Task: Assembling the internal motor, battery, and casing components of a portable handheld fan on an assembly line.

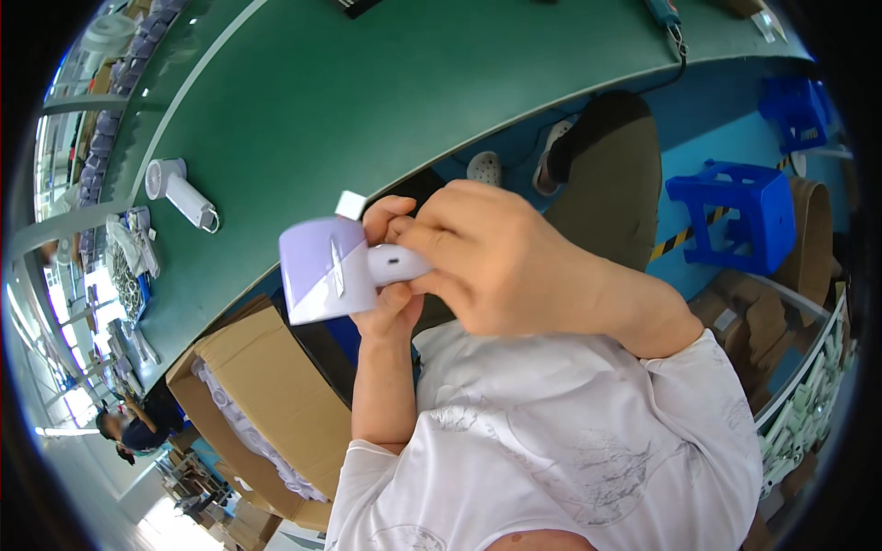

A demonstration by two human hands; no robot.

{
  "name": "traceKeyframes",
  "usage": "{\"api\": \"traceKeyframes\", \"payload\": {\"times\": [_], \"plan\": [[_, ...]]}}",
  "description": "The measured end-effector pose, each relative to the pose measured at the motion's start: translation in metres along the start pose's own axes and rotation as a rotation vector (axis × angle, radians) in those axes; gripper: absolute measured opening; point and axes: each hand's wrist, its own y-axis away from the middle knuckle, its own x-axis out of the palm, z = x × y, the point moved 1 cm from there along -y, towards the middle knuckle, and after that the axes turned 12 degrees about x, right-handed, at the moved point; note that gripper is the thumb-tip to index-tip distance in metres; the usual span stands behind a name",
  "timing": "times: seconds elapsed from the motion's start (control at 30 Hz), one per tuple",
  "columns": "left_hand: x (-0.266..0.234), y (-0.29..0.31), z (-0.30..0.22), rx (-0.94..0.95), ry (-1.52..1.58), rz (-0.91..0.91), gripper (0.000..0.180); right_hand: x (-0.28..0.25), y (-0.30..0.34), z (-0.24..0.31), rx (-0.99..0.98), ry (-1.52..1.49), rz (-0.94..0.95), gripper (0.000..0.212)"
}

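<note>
A purple and white handheld fan (323, 268) with a small dark slot on its white handle is held in front of my chest, near the table edge. My left hand (390, 312) grips it from below, thumb against the handle side, its other fingers partly hidden behind. From the right, my right hand (491, 253) closes its fingers around the handle's end, covering it. Just above the fan's head shows a small white block (350, 204); whether it touches the fan I cannot tell. Another white fan (184, 193) with a wrist loop lies on the green table.
The green table (303, 92) curves across the top, with a teal tool (663, 13) and its cord at the far right. An open cardboard box (276, 367) stands at lower left. Blue stools (744, 216) and a crate of pale green parts (808, 404) are at right. A person (138, 427) works far left.
</note>
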Motion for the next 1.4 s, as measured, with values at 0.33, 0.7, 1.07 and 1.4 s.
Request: {"api": "traceKeyframes", "payload": {"times": [0.33,0.7,1.07,1.4], "plan": [[0.044,-0.02,-0.016,-0.331,0.163,-0.037,0.084,-0.031,0.0,-0.051,0.72,-1.132,0.272,0.032],[0.064,-0.028,-0.003,-0.334,0.431,-0.045,0.096,-0.015,0.005,-0.074,0.734,-1.212,0.351,0.035],[0.042,-0.028,-0.001,-0.064,0.248,-0.251,0.119,-0.028,-0.02,0.009,0.161,-0.126,-0.003,0.016],[0.003,-0.034,0.001,0.243,0.346,0.045,0.059,-0.015,-0.009,0.043,-0.079,0.124,-0.12,0.051]]}}
